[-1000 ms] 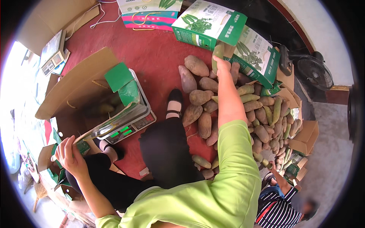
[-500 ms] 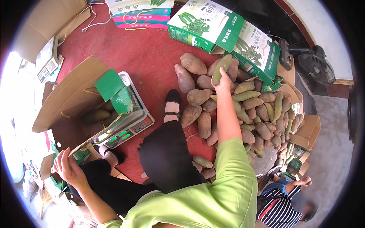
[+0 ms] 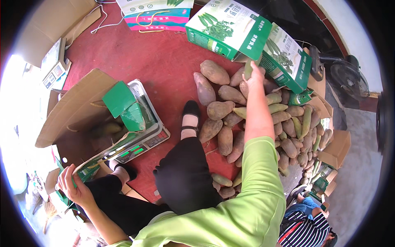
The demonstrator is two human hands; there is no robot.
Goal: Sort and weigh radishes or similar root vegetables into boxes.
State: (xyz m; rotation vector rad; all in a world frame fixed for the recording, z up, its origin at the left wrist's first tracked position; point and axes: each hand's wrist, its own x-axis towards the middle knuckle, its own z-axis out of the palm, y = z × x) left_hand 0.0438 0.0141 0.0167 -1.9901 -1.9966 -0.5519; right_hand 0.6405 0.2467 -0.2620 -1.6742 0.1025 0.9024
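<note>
My right hand point(image 3: 256, 77) reaches out over the pile and is closed on a long green gourd-like vegetable point(image 3: 247, 71), its lower part hidden by my fingers. Around it lie brown, oval, potato-like tubers point(image 3: 218, 110) and other slim green vegetables point(image 3: 306, 122). At the lower left, my left hand point(image 3: 74, 188) has its fingers curled over the near edge of an open cardboard carton point(image 3: 76, 111). That carton has green flaps and stands on a digital scale point(image 3: 153, 131). A few greenish vegetables point(image 3: 108, 128) show dimly inside it.
Two green-and-white printed boxes point(image 3: 228, 24) stand behind the pile, beside a black fan point(image 3: 347, 78). A blue-and-pink box point(image 3: 158, 19) is at the back. My feet rest on the red floor covering point(image 3: 123, 49). At the lower right is another person in a striped shirt point(image 3: 298, 228).
My right hand has moved slightly away and right with the green vegetable, toward the green-and-white boxes. My left hand stays on the carton's edge. The person at lower right has moved lower.
</note>
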